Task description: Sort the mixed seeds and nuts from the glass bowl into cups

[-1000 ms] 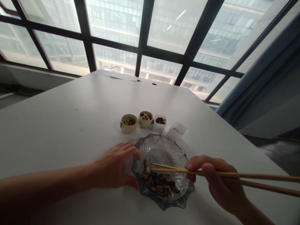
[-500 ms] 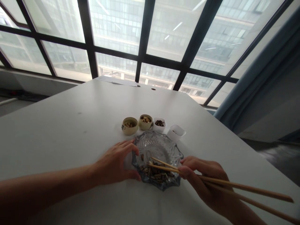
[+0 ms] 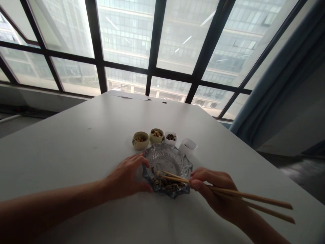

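Observation:
A clear glass bowl point(image 3: 186, 162) with a scalloped rim stands on the white table, striped sunflower seeds point(image 3: 170, 184) heaped in its near side. My left hand point(image 3: 129, 176) is curved round the bowl's left side, fingers at the rim and thumb lower down. In my right hand point(image 3: 215, 189) is a pair of wooden chopsticks point(image 3: 256, 196), held over the bowl's right edge. Their tips come close together at a small pale-brown lump point(image 3: 158, 174) among the seeds; whether they pinch it I cannot tell.
Behind the bowl stand two beige cups, a left one point(image 3: 140, 144) and a right one point(image 3: 154, 139), both with pale-brown pieces. Beside them are a white tub point(image 3: 170, 142) of dark seeds and another white tub point(image 3: 188, 145) with a small dark bit. A blue curtain point(image 3: 256, 108) hangs right.
The chopstick tips have moved slightly left and closed in on the pale lump. The right hand has shifted left. The left hand stays at the bowl; the view has tilted a little.

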Demonstrator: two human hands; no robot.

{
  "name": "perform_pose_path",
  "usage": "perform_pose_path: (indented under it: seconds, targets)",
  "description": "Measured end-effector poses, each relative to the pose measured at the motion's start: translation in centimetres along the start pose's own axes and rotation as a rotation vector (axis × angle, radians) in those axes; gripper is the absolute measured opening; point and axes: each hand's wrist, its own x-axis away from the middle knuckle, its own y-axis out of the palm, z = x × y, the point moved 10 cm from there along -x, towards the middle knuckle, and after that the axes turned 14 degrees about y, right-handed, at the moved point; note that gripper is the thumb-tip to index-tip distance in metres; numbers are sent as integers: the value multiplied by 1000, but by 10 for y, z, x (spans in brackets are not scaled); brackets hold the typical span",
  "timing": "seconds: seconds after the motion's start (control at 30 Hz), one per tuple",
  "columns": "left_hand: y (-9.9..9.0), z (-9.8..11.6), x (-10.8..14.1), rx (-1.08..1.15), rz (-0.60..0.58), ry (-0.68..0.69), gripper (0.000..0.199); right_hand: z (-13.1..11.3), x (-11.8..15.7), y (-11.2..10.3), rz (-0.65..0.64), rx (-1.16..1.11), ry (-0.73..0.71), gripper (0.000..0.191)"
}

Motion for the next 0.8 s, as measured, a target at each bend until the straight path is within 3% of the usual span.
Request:
perform_pose_path:
  seconds: [0.2,0.43,0.67,0.8]
  targets:
    - [-1,4,-1,9,-29,-12,58,9,-1,4,-24,-38,0,18]
    - [-4,7,-6,32,-64,-9,59,12,-8,8,-4,-66,-13,25]
    - [-6,5,-10,33,-59,11,60,23,-9,13,5,-89,41,37]
    - [-6,5,-11,23,-43,25,61,45,-11,11,51,-145,139,40]
